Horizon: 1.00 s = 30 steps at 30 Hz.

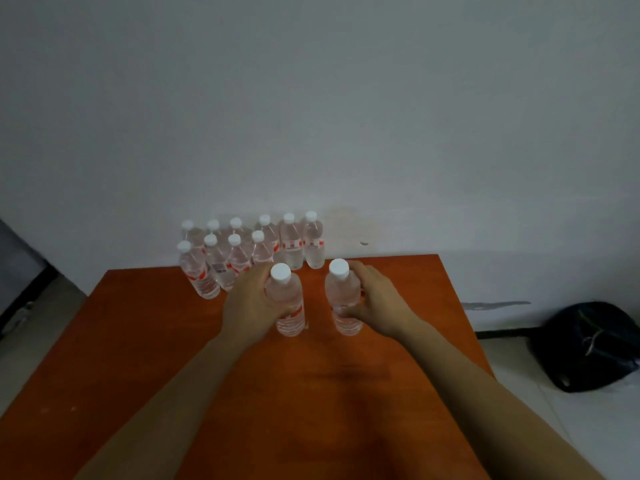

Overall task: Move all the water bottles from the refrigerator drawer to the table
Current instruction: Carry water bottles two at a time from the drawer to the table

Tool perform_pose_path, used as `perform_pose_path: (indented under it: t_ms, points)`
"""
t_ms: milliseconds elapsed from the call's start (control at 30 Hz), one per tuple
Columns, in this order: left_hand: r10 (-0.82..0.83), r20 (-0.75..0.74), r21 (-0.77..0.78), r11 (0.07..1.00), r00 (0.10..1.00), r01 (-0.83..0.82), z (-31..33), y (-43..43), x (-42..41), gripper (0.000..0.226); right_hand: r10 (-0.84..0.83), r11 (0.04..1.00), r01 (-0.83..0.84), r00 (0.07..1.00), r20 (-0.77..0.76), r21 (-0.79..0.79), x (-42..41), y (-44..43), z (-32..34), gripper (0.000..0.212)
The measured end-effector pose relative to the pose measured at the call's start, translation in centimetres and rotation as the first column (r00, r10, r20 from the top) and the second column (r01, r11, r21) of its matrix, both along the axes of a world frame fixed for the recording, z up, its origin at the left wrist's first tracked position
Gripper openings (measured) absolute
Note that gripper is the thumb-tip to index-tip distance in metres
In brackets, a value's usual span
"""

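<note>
Forearms stretch across the orange surface: left hand grips the upright left water bottle, right hand the right water bottle, just short of the 10-bottle cluster ahead-left.

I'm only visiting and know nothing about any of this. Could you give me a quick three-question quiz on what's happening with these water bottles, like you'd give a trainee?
1. True or false: the left grip holds the left bottle and the right grip holds the right bottle, both upright.
2. How many unheld bottles stand in the cluster at the far edge of the table?
3. Where is the black bag? A) on the table B) on the floor, right of the table C) among the bottles

Key: 1 true; 2 ten; 3 B.
</note>
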<state>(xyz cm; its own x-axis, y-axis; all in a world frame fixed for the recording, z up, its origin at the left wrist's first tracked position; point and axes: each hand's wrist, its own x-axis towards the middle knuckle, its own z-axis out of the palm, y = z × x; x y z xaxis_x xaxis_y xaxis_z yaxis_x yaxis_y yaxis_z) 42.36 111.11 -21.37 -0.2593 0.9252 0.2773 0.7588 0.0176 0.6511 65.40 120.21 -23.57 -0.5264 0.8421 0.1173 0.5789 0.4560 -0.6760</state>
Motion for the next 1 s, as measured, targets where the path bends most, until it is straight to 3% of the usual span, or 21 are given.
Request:
perform_pose_path:
  t_ms: [133,467,633,733,1000]
  points:
    - [-0.008,0.025,-0.046,0.999,1.000,0.009,-3.7,6.8,-2.8,0.053,-0.033,0.999,0.035,0.989,0.141,-0.016,-3.6,5.1,-2.7,0.083]
    - [-0.030,-0.150,-0.184,0.983,0.988,0.002,-12.2,21.3,-9.5,0.041,-0.137,0.964,0.174,0.974,0.183,-0.203,-12.4,17.5,-9.4,0.076]
    - [-0.023,-0.103,-0.232,0.973,0.994,-0.001,-14.0,23.7,-10.4,0.054,-0.170,0.951,0.199,0.976,0.139,-0.237,-15.7,20.7,-11.5,0.069]
    - [0.020,-0.111,-0.268,0.962,0.994,-0.049,-14.3,24.5,-10.6,0.059,-0.164,0.961,0.196,0.972,0.167,-0.197,-16.2,21.6,-12.3,0.076]
    - [0.015,-0.128,-0.229,0.973,0.992,-0.044,-14.0,23.9,-10.3,0.062,-0.181,0.955,0.224,0.960,0.215,-0.195,-16.5,20.5,-13.0,0.078]
